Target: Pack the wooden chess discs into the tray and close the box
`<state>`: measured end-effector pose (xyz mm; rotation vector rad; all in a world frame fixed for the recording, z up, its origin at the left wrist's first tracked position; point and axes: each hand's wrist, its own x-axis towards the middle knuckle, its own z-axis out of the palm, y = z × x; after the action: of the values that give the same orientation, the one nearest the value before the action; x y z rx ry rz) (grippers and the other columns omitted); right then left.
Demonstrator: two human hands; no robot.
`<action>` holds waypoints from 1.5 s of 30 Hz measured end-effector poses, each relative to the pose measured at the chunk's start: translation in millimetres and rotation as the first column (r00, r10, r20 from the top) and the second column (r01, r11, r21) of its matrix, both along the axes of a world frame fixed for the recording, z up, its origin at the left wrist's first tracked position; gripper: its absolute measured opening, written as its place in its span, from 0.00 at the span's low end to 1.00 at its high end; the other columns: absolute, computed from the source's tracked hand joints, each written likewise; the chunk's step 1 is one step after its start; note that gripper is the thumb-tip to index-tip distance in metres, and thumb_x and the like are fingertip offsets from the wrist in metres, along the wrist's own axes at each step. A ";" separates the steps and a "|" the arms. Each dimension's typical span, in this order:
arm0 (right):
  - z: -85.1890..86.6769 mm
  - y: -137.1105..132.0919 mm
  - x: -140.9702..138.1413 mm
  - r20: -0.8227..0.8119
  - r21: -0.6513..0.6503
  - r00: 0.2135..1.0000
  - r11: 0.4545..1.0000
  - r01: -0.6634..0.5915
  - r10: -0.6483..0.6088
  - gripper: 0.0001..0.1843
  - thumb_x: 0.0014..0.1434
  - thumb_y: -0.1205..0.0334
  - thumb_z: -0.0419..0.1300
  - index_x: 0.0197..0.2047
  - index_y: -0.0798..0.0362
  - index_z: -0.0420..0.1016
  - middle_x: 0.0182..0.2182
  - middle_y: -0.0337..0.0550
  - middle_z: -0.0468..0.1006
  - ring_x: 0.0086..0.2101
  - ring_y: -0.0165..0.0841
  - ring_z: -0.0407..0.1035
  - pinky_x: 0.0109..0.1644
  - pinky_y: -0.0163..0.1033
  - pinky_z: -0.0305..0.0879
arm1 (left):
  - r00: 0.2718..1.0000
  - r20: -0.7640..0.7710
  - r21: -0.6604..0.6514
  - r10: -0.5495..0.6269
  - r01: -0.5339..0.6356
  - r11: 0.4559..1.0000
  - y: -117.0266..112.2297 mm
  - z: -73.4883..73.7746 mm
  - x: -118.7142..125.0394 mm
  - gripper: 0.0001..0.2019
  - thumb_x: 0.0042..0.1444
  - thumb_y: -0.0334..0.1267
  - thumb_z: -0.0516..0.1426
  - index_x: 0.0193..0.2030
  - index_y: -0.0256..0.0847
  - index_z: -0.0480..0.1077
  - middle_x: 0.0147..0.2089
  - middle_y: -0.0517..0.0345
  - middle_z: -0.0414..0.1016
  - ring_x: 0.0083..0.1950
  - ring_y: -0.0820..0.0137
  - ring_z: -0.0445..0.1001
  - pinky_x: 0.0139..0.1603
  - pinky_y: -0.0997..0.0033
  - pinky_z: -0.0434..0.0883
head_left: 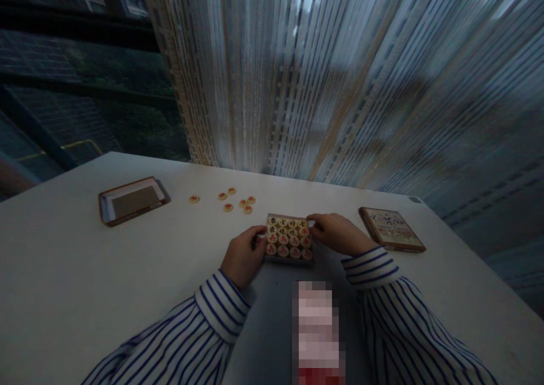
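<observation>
A shallow clear box (pixel 289 261) filled with rows of round Chinese chess pieces (pixel 294 241), marked in black and red, sits on the table in front of me. My left hand (pixel 243 256) grips its left side with curled fingers. At the upper right corner, my right hand (pixel 339 233) holds the box's edge between thumb and fingers. Beyond the box to the left, several loose red-marked chess pieces (pixel 228 207) lie face up on the tabletop, apart from both hands. Some of the fingertips are hidden.
An open, shallow box tray (pixel 136 201) with a brown rim lies at the far left of the white table (pixel 178 277). To the right is a flat printed box (pixel 393 229). A string curtain (pixel 272 90) hangs behind the table's far edge, and a window stands at the left.
</observation>
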<state>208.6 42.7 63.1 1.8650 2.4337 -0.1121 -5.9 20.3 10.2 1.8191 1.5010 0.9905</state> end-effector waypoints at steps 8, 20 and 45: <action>1.5 0.0 -0.9 0.000 -0.024 1.000 1.000 0.011 -0.011 0.19 0.56 0.61 0.47 0.48 0.51 0.70 0.38 0.47 0.78 0.38 0.37 0.71 0.37 0.36 0.60 | 1.000 0.015 -0.003 0.001 -0.001 1.000 0.3 -0.5 -0.4 0.15 0.51 0.36 0.51 0.44 0.37 0.71 0.32 0.55 0.77 0.31 0.70 0.74 0.35 0.71 0.71; 0.7 0.4 -0.2 0.019 -0.022 1.000 1.000 0.012 -0.011 0.19 0.57 0.60 0.46 0.49 0.52 0.69 0.39 0.48 0.78 0.40 0.37 0.71 0.39 0.37 0.61 | 1.000 0.019 -0.020 0.004 -0.004 1.000 0.0 -0.1 -0.6 0.15 0.50 0.36 0.51 0.43 0.37 0.71 0.32 0.55 0.77 0.32 0.70 0.74 0.36 0.71 0.70; 18.8 -13.4 -7.4 -0.126 0.091 0.989 0.994 -0.063 0.074 0.21 0.57 0.61 0.47 0.52 0.55 0.66 0.46 0.48 0.74 0.45 0.36 0.67 0.45 0.38 0.60 | 0.986 0.007 0.123 0.164 -0.163 0.979 2.0 2.9 -12.8 0.12 0.50 0.43 0.51 0.33 0.37 0.70 0.30 0.56 0.75 0.29 0.71 0.71 0.34 0.72 0.68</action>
<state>201.2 29.3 81.9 1.8608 2.6263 -0.1299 -18.7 22.2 13.1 1.8035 1.6450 1.1833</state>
